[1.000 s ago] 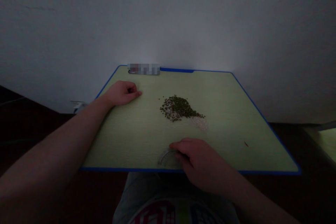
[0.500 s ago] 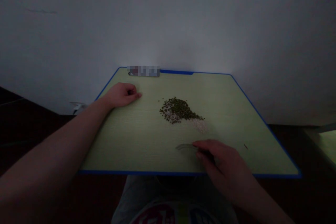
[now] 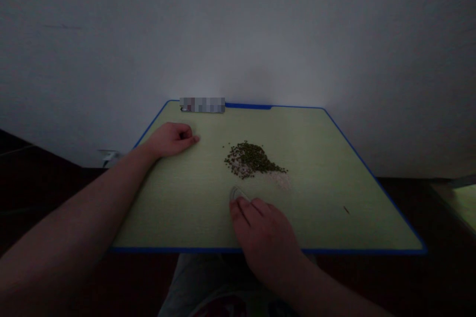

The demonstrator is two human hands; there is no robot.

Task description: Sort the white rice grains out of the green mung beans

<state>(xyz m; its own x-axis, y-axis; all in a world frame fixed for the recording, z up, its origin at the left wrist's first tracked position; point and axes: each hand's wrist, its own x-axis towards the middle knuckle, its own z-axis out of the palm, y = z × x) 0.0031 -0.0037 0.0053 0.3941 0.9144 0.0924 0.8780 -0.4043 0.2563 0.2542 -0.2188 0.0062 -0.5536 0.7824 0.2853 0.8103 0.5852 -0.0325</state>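
Clear plastic, apparently a protractor (image 3: pixel 235 191), sits pinched in the right hand (image 3: pixel 266 233), just nearer the body than the mung beans (image 3: pixel 255 157) and white grains (image 3: pixel 279 179) on the blue-edged tabletop (image 3: pixel 167 208). It looks light, stiff, smooth and slightly slippery, best gripped by its rim. The left hand's (image 3: pixel 169 139) fingers curl loosely together, seemingly around nothing.
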